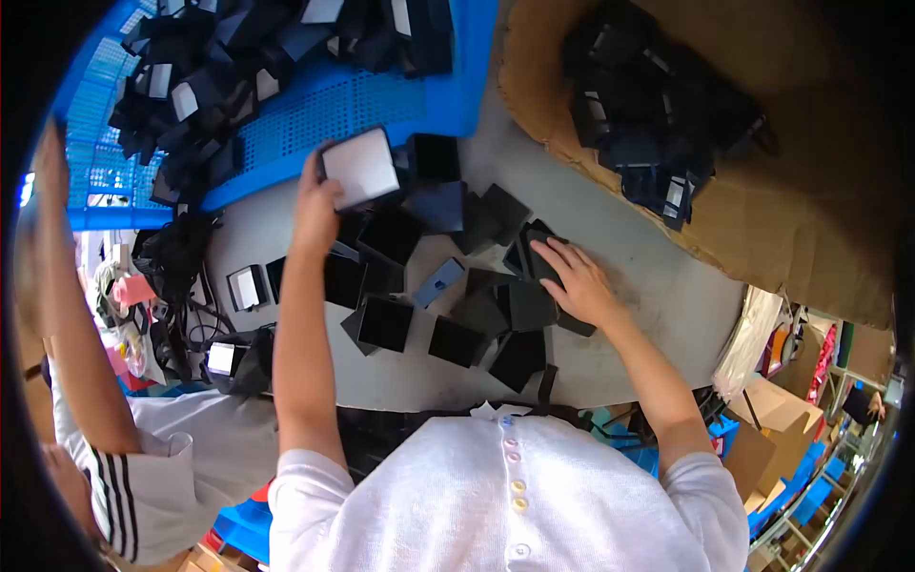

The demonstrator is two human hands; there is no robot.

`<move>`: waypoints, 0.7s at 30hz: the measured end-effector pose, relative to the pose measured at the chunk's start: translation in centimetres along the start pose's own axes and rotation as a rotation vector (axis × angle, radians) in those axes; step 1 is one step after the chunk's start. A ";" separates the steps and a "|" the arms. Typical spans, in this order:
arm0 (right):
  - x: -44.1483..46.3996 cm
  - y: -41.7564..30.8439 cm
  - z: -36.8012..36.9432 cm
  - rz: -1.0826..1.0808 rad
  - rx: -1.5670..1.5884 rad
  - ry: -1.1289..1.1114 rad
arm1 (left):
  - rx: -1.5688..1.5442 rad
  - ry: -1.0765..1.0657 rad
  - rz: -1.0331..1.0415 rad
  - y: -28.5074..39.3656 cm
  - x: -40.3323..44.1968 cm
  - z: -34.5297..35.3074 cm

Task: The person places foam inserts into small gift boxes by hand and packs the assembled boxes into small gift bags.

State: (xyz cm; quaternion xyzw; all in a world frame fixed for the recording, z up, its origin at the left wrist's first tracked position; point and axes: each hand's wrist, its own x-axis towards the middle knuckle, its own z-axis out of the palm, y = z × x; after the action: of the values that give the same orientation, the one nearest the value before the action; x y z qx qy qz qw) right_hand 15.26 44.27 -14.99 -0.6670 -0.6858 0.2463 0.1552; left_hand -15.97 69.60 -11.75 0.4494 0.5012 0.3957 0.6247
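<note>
My left hand [320, 205] holds a small box with a white inner face [362, 169] near the front edge of the blue crate. Many small black boxes [385, 323] lie scattered over the grey table [610, 372], some of them open. My right hand [576, 278] rests on a black box [532, 303] at the right side of the pile, its fingers spread over the dark pieces. Among the boxes between my hands lies a blue-grey piece [439, 282].
A blue plastic crate [381, 100] full of black boxes stands at the upper left. At the upper right, a cardboard carton [820, 191] holds black items [658, 114]. A co-worker's arm [86, 334] and striped sleeve are at the left. Black cords [202, 329] lie nearby.
</note>
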 end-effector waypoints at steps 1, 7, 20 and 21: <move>0.2 -1.7 -1.7 0.075 -0.016 -0.148 | -0.078 -0.023 -0.055 1.3 -3.1 1.7; 1.5 0.1 0.4 -0.053 -0.174 -0.092 | -0.212 -0.125 -0.226 -1.5 -11.6 4.8; 1.4 -5.7 -2.7 0.172 0.592 0.558 | 0.317 0.045 0.230 -7.1 -16.6 6.7; 1.5 -8.2 -2.9 0.170 0.668 0.483 | 0.303 0.024 0.249 -7.1 -17.0 7.6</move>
State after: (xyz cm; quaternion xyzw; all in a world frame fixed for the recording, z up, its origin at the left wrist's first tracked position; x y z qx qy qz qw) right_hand 9.88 46.20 -8.29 -0.6728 -0.4547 0.3034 0.4985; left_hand -11.31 50.24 -13.23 0.5919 0.5030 0.3953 0.4903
